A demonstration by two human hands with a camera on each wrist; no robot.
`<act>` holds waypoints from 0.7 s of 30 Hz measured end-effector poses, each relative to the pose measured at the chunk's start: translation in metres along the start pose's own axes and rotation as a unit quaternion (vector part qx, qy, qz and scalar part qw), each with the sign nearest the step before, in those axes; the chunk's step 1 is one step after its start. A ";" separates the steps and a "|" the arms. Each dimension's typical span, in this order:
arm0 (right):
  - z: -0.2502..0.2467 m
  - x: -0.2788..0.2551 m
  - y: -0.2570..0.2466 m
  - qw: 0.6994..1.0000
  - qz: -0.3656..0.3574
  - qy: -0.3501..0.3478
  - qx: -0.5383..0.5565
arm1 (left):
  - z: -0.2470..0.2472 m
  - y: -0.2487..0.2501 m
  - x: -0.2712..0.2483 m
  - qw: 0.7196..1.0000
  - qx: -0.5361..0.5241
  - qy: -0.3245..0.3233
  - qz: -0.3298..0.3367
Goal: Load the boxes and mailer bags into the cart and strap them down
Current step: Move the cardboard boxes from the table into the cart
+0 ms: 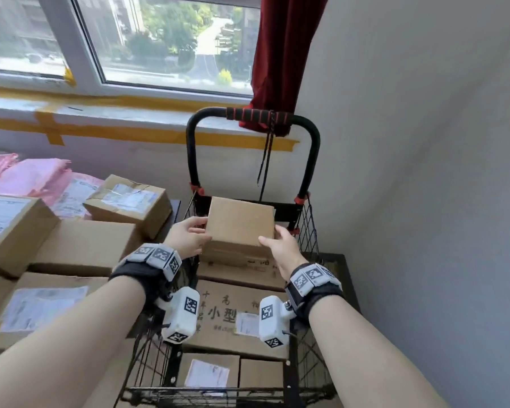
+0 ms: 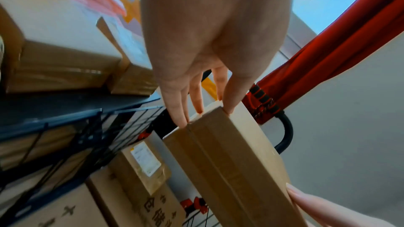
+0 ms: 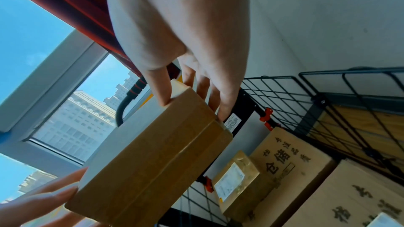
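Observation:
A plain brown cardboard box point(image 1: 240, 222) hangs over the far end of the black wire cart point(image 1: 309, 228), just in front of its handle point(image 1: 195, 148). My left hand point(image 1: 199, 226) grips the box's left edge, and my right hand point(image 1: 273, 237) grips its near right corner. In the left wrist view the left hand point(image 2: 203, 110) has its thumb on one face of the box point(image 2: 229, 158) and its fingers along the side. The right wrist view shows my right hand point(image 3: 194, 108) pinching the box point(image 3: 153, 161) the same way. Below lie several boxes, one large and printed point(image 1: 236, 316). A black cord point(image 1: 267, 154) dangles from the handle.
More cardboard boxes point(image 1: 80, 245) are stacked left of the cart, with pink mailer bags point(image 1: 27, 178) behind them. A grey wall point(image 1: 424, 172) closes in the right side. A red curtain point(image 1: 283, 54) hangs above the handle beside the window.

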State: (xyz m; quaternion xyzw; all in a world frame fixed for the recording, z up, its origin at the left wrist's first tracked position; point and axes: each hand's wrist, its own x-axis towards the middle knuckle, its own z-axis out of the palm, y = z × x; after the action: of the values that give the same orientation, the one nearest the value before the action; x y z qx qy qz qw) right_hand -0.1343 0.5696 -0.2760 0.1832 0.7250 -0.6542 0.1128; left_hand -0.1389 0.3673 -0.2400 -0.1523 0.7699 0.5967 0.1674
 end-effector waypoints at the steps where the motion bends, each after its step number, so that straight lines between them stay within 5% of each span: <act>1: -0.011 0.007 0.005 1.000 0.005 -0.001 -0.007 | 0.012 -0.003 0.004 1.000 -0.005 -0.009 -0.010; 13: -0.048 0.129 0.090 0.991 0.130 0.026 -0.029 | 0.095 -0.069 0.148 0.993 0.038 -0.021 -0.109; 21: -0.043 0.219 0.165 0.972 0.210 0.091 -0.056 | 0.140 -0.135 0.258 0.976 0.017 -0.093 -0.198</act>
State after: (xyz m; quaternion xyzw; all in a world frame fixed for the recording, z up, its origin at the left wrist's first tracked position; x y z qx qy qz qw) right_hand -0.2620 0.6504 -0.5090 0.3833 0.7132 -0.5546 0.1918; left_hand -0.3006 0.4620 -0.5033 -0.2424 0.7155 0.5504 0.3556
